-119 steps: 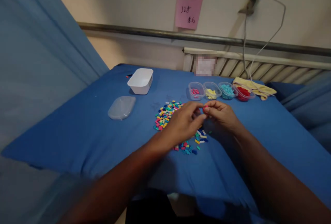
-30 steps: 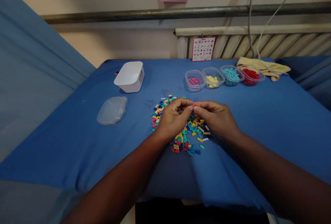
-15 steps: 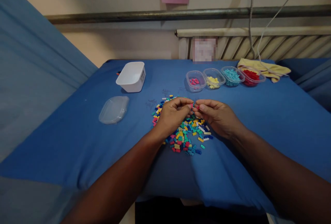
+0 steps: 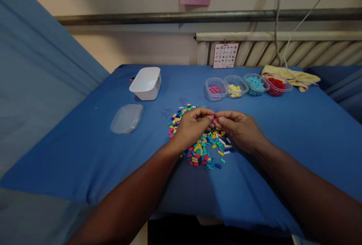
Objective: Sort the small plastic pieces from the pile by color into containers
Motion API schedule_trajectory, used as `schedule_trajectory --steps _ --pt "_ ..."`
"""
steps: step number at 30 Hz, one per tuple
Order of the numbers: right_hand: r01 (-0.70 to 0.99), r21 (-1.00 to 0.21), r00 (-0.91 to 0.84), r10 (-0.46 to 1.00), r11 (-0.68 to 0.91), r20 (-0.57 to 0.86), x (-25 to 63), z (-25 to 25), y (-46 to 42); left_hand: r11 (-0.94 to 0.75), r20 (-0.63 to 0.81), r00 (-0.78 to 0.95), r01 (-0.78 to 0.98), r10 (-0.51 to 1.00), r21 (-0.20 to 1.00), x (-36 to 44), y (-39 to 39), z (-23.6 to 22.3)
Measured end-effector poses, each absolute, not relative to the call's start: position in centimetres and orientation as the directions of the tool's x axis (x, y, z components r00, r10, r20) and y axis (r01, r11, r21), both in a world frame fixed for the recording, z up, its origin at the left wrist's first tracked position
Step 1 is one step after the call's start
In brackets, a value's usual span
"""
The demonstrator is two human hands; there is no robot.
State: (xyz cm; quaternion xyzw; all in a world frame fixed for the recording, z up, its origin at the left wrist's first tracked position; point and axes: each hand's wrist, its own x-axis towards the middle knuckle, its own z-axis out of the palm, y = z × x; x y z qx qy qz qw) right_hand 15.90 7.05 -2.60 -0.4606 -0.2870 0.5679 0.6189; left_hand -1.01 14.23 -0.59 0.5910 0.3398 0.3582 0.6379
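Note:
A heap of small coloured bricks (image 4: 198, 150) lies on the blue cloth (image 4: 296, 124). My left hand (image 4: 192, 128) and my right hand (image 4: 240, 130) meet above the heap, fingertips pinched together on a small pink piece (image 4: 214, 118). Behind them stand clear tubs: one with pink pieces (image 4: 215, 88), one with yellow pieces (image 4: 235, 86), one with light-blue pieces (image 4: 255, 84), one with red pieces (image 4: 276, 84).
An empty white tub (image 4: 146, 83) stands at the back left, with a clear lid (image 4: 126, 118) lying in front of it. A yellow cloth (image 4: 299, 77) lies behind the red tub. A radiator and a rail run along the wall; a blue curtain hangs left.
Both hands have stayed pinched together over the heap. The view has shifted slightly; four seconds ago it pointed higher and further left.

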Motion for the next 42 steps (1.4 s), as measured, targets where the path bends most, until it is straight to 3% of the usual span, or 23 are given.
schedule_trajectory --steps 11,32,42 --pt "-0.328 -0.945 0.278 0.957 0.009 -0.087 15.76 -2.14 6.92 0.046 -0.012 0.524 -0.053 0.852 0.998 -0.96 14.22 -1.08" --pt "-0.242 -0.970 0.262 0.960 -0.037 -0.102 15.95 -2.44 6.56 0.053 -0.030 0.536 -0.027 0.844 0.998 -1.42 14.07 -1.01" --pt "0.019 -0.991 0.279 0.952 0.129 0.129 15.45 -2.21 6.98 -0.055 0.049 0.498 -0.002 0.866 0.998 -1.48 14.47 -0.70"
